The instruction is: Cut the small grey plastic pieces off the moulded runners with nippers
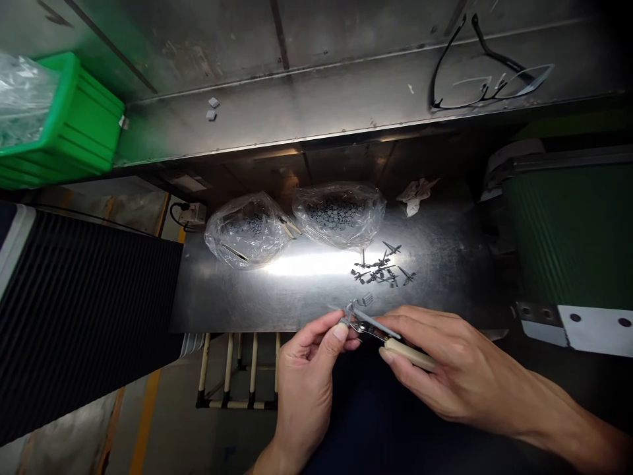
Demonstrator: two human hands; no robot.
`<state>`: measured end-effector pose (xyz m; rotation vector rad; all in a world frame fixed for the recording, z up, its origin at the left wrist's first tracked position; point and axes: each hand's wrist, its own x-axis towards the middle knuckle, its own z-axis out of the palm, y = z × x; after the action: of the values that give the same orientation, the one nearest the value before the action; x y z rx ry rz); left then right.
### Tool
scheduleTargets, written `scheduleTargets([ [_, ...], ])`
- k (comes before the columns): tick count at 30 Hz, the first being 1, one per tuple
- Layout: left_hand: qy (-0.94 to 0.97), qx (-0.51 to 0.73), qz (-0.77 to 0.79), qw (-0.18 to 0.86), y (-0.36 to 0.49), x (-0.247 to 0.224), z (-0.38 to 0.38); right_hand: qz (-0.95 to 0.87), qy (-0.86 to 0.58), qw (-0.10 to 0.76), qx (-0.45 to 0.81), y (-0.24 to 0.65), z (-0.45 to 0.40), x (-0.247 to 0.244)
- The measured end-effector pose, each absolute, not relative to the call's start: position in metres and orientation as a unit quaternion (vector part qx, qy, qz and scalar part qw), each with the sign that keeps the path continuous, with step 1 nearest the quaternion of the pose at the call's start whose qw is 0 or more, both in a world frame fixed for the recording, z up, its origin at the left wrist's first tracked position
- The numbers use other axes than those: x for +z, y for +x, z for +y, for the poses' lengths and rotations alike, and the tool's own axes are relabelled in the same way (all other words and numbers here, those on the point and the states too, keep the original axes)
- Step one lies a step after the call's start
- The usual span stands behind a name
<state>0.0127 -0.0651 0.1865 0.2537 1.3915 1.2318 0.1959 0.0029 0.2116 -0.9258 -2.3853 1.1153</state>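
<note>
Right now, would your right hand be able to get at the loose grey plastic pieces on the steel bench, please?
Probably yes: nothing lies between the right hand and the loose grey plastic pieces on the steel bench, though its grip is taken up by the cream-handled cutters.

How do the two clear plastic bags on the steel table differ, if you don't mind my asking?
The left clear plastic bag has a pale-handled tool at its right edge, while the right clear plastic bag has none against it. The left bag's small grey pieces show as a smaller patch; the right bag's small grey pieces form a broader heap. Both hold similar pieces and lie side by side on the steel table.
</note>
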Motion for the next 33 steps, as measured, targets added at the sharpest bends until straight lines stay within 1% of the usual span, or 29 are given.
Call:
scheduleTargets([
  [7,0.071,0.559,0.567,0.601,0.011,0.184,-0.062,-0.843,-0.323,0.204,0.379,0.186,0.006,0.199],
  [12,0.037,0.572,0.543,0.613,0.005,0.171,-0.059,-0.827,-0.369,0.186,0.382,0.189,0.014,0.185],
  [15,0.034,0.580,0.546,0.604,-0.007,0.148,-0.056,-0.805,-0.420,0.179,0.378,0.196,0.020,0.174],
  [19,0.062,0.560,0.557,0.610,-0.025,0.092,-0.045,-0.781,-0.468,0.172,0.376,0.206,0.022,0.162],
  [22,0.097,0.487,0.583,0.644,-0.025,0.041,-0.028,-0.765,-0.498,0.179,0.369,0.211,0.022,0.158],
  [26,0.171,0.328,0.647,0.666,-0.001,-0.017,0.003,-0.740,-0.534,0.190,0.363,0.219,0.020,0.158],
  [29,0.249,0.225,0.689,0.643,0.021,-0.044,0.023,-0.720,-0.554,0.194,0.369,0.226,0.017,0.160],
  [33,0.345,0.149,0.711,0.594,0.040,-0.059,0.034,-0.690,-0.583,0.193,0.384,0.234,0.008,0.159],
])
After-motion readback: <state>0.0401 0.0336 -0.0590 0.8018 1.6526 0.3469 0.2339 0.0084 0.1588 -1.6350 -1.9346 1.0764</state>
